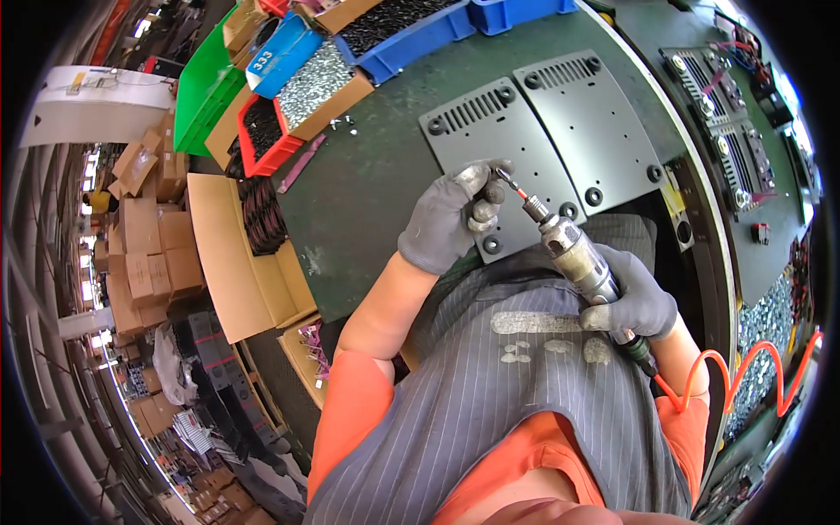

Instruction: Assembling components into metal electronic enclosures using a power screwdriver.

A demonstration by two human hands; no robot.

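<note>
My right hand [637, 296], in a grey glove, is wrapped round the body of an air screwdriver [573, 254] with a coiled orange hose. Its bit points up and left, over the nearer edge of the left metal plate [492, 144]. At the bit's tip is my left hand [448, 217], also gloved, its thumb and fingers bent in a pinch. Whatever small part they hold is too small to make out. A second grey plate [604, 127] lies to the right. Both plates have slots at the far end and round black feet at the corners.
Blue bins [411, 52] of dark screws, a carton [346, 96] of silvery screws and a red bin [278, 162] stand at the far left of the green table [350, 201]. An open cardboard box [229, 262] sits left. Assembled units [731, 144] stand beyond a rail on the right.
</note>
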